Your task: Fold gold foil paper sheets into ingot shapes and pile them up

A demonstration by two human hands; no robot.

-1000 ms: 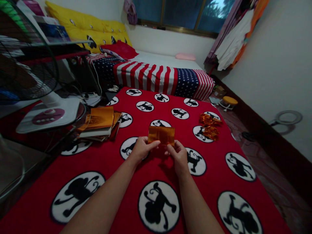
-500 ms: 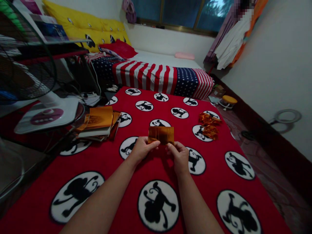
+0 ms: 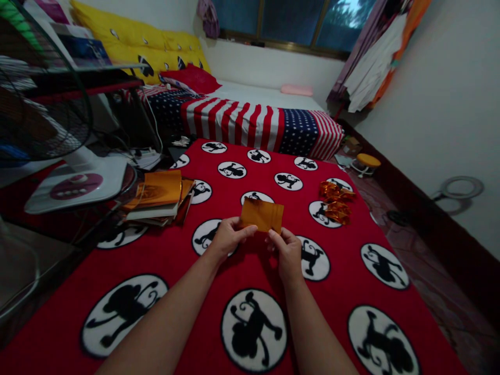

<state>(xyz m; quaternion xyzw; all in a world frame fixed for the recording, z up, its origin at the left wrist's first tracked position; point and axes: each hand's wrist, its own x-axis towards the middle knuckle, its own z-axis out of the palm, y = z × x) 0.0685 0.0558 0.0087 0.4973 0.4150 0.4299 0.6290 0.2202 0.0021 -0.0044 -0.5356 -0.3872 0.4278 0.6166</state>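
Observation:
Between my two hands I hold a folded sheet of shiny gold foil paper (image 3: 261, 214) above a red cloth with black monkey prints. My left hand (image 3: 230, 235) pinches its lower left corner, thumb on the near face. At the lower right corner, my right hand (image 3: 287, 248) grips it between thumb and fingers. The fingers behind the paper are partly hidden. Off to the left lies a stack of gold paper and white sheets (image 3: 156, 200). On the right, several crumpled or folded gold foil pieces (image 3: 336, 202) rest on the cloth.
The red monkey-print cloth (image 3: 187, 317) spreads under my arms. At the left stands a fan with a white base (image 3: 78, 182). Beyond is a bed with a stars-and-stripes cover (image 3: 242, 122). A yellow-topped stool (image 3: 367, 160) stands by the right wall.
The gold paper has tilted, with its right side lower, and its face now looks brighter and less reflective. Both hands keep their grip in nearly the same place.

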